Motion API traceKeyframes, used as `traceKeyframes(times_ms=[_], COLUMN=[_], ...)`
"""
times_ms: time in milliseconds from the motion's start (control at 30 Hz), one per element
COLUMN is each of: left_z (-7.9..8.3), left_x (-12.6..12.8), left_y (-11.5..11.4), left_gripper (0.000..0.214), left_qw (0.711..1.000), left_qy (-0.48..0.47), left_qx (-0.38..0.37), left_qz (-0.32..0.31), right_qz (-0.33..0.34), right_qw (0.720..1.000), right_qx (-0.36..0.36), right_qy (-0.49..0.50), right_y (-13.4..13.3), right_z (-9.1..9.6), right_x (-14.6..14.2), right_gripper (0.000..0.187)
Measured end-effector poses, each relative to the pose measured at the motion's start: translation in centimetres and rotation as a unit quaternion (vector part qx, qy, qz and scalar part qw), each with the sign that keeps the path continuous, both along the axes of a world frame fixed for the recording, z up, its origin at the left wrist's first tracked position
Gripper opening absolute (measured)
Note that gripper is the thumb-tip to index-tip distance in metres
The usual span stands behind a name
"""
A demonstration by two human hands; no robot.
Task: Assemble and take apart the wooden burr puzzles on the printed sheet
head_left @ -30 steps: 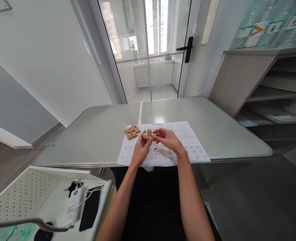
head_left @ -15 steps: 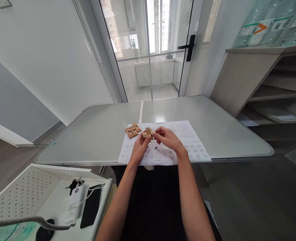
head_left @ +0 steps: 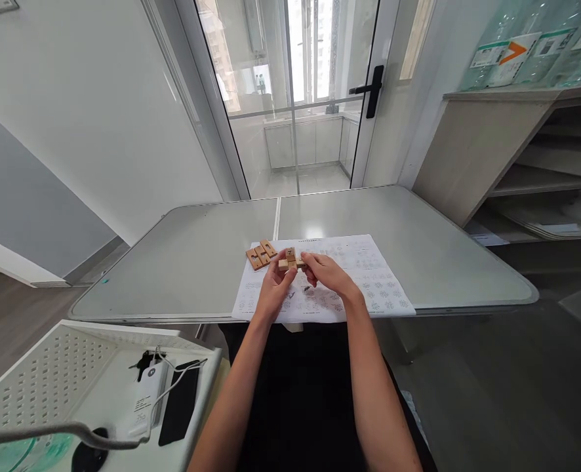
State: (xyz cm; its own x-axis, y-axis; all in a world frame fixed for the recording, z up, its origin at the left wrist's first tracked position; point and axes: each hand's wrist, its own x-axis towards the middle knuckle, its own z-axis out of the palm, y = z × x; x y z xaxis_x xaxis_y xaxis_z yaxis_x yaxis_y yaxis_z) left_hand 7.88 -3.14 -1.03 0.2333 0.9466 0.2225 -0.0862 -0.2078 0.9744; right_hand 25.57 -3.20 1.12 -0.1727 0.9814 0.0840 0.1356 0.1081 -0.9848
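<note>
Between the fingers of my left hand point(head_left: 272, 288) is a small cluster of interlocking wooden puzzle blocks point(head_left: 290, 256). One block stands upright with a dark mark on its face, and others cross it sideways. My right hand point(head_left: 326, 271) pinches the right end of a light wooden block that reaches into the cluster; how far it is fitted in is hidden by the fingers. Several darker notched wooden puzzle pieces point(head_left: 261, 254) lie side by side just beyond my left hand. Under both hands is a white sheet printed with small diagrams point(head_left: 379, 285).
The grey table point(head_left: 172, 269) has a seam down its middle. At lower left, a white perforated basket point(head_left: 59, 354) holds a power bank point(head_left: 147, 396), a black phone point(head_left: 180, 403) and cables. Shelving point(head_left: 492, 144) with plastic bottles stands at right, a glass door point(head_left: 315, 98) ahead.
The block cluster has turned slightly in my fingers, so the marked upright block faces me more squarely. My right fingers have shifted a little, still at the cluster's right side.
</note>
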Motion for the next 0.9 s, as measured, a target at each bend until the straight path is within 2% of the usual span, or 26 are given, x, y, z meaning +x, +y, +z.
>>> traceKeyframes(times_ms=[133, 267, 433, 567, 900], left_z=[0.0, 0.0, 0.2, 0.3, 0.3], left_x=[0.1, 0.3, 0.5, 0.5, 0.7], left_y=[0.0, -0.1, -0.4, -0.5, -0.8], left_gripper=[0.065, 0.066, 0.064, 0.068, 0.061], left_qw=[1.000, 1.000, 0.995, 0.992, 0.987], left_qy=[-0.009, -0.001, 0.053, 0.073, 0.097], left_qx=[0.010, 0.021, 0.090, 0.100, 0.122], left_qz=[-0.005, -0.019, 0.000, 0.010, 0.032], right_qz=[0.013, -0.016, 0.008, -0.004, 0.000], right_qw=[1.000, 0.997, 0.992, 0.991, 0.989], right_qx=[-0.014, -0.056, -0.080, -0.084, -0.089], right_qy=[0.018, 0.052, 0.098, 0.108, 0.115], right_y=[0.0, -0.3, -0.9, -0.9, -0.6], right_z=[-0.1, 0.3, 1.0, 1.0, 0.7], right_x=[0.2, -0.1, -0.4, -0.1, 0.2], right_gripper=[0.055, 0.052, 0.050, 0.049, 0.045])
